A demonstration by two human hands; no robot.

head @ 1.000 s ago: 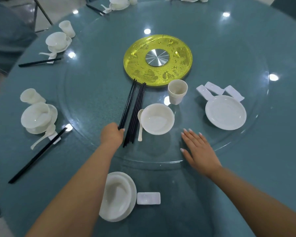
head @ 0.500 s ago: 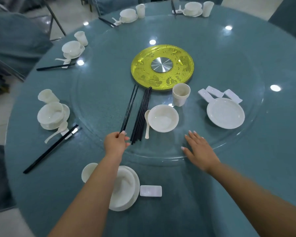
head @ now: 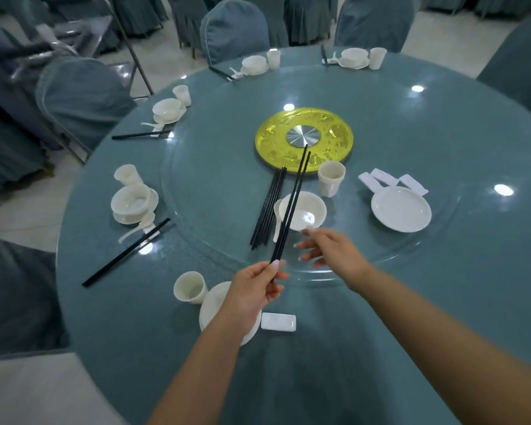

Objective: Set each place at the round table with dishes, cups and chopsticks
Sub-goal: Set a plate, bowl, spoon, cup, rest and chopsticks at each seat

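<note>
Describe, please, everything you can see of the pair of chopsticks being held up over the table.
The pair of chopsticks is black, thin and straight, with a smooth surface; I cannot tell the material. The left hand pinches their near ends between thumb and fingers. They slant up and away, nearly parallel, crossing in view over the white bowl, with their far tips over the yellow disc. The right hand hovers close beside them, not clearly touching.

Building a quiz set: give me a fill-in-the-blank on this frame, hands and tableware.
1. The left hand pinches a pair of black ____.
2. The right hand holds ____.
3. The spare chopsticks lie just left of the white ____ beside the bowl.
4. The chopstick rest lies to the ____ of the near plate.

Missing: chopsticks; nothing; spoon; right
</note>
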